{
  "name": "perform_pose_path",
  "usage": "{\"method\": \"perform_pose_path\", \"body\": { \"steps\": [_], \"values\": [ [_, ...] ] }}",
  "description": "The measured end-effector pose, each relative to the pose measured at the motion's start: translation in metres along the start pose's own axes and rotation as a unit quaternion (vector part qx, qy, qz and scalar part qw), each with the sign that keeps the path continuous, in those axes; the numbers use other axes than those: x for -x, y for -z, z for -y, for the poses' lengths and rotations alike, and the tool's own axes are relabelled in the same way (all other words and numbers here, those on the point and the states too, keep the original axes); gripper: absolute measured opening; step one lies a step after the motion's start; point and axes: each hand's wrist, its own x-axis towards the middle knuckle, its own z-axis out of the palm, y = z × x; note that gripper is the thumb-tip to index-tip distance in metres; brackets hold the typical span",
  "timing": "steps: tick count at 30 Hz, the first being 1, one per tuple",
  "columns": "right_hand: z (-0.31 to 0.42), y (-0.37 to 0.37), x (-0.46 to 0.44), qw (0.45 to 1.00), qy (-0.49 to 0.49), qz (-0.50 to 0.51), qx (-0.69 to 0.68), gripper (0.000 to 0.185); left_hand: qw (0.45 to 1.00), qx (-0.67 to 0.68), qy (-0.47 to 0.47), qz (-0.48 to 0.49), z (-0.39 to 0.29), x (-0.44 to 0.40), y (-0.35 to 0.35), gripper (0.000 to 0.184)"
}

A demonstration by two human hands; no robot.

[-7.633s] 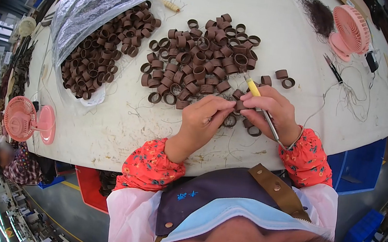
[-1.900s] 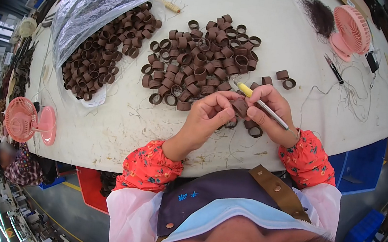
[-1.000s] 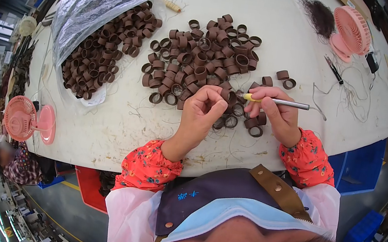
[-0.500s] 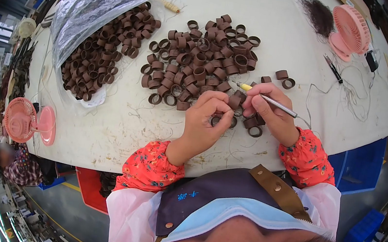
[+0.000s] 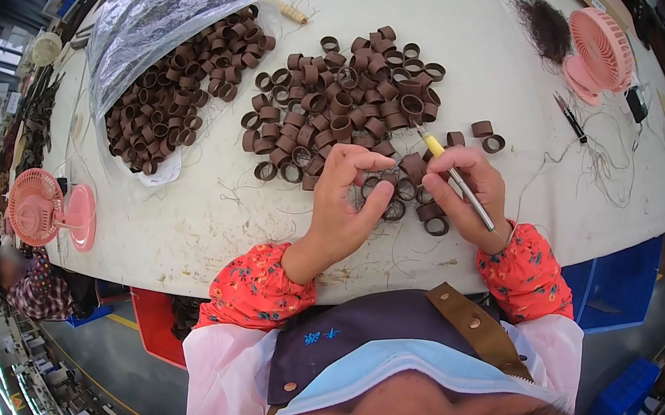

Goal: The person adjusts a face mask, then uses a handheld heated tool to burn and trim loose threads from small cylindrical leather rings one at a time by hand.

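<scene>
My right hand (image 5: 467,190) is closed round a slim pen-like tool (image 5: 456,177) with a silver shaft, a yellow collar and a thin dark tip. That tip points up and left, at the edge of a heap of brown rings (image 5: 337,107) on the table. Below the heap my left hand (image 5: 347,201) has its thumb and forefinger spread apart, with nothing visible between them. Several rings (image 5: 394,209) lie between the two hands, partly hidden by my fingers. One brown ring (image 5: 413,166) sits close to my right fingertips; whether they touch it is unclear.
More brown rings spill from a clear plastic bag (image 5: 152,16) at the left. Pink fans stand at the left (image 5: 37,206) and far right (image 5: 598,51). Black tweezers (image 5: 571,119) and loose threads (image 5: 603,159) lie on the right of the white table (image 5: 178,229). Another person (image 5: 37,282) sits lower left.
My left thumb and forefinger have parted from a pinch. In my right hand the tool has swung steeper, its tip now higher and nearer the heap.
</scene>
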Motion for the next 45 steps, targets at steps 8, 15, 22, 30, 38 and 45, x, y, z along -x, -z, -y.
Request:
{"method": "perform_pose_path", "body": {
  "steps": [8, 15, 22, 30, 38, 45],
  "values": [
    [0.002, -0.001, -0.001, 0.997, 0.034, 0.058, -0.023, 0.016, 0.986, 0.098, 0.065, 0.114, 0.01, 0.006, -0.001, 0.012],
    [0.013, 0.001, -0.002, 0.976, -0.097, 0.063, -0.183, 0.02, 0.961, 0.229, 0.109, 0.111, 0.013, 0.006, -0.005, 0.01],
    [0.009, -0.003, -0.003, 0.986, -0.063, 0.044, -0.148, 0.025, 0.939, 0.305, 0.127, 0.092, 0.01, 0.008, -0.008, 0.008],
    [0.009, 0.011, -0.003, 0.983, 0.018, 0.053, -0.172, 0.025, 0.993, 0.094, 0.067, 0.031, 0.01, 0.002, 0.0, 0.009],
    [0.007, 0.008, -0.001, 0.989, -0.006, 0.054, -0.139, 0.023, 0.998, 0.049, 0.031, 0.025, 0.007, 0.0, 0.0, 0.009],
    [0.007, 0.008, -0.001, 0.989, -0.001, 0.057, -0.137, 0.024, 0.998, 0.053, 0.032, 0.018, 0.005, 0.0, 0.0, 0.009]
  ]
}}
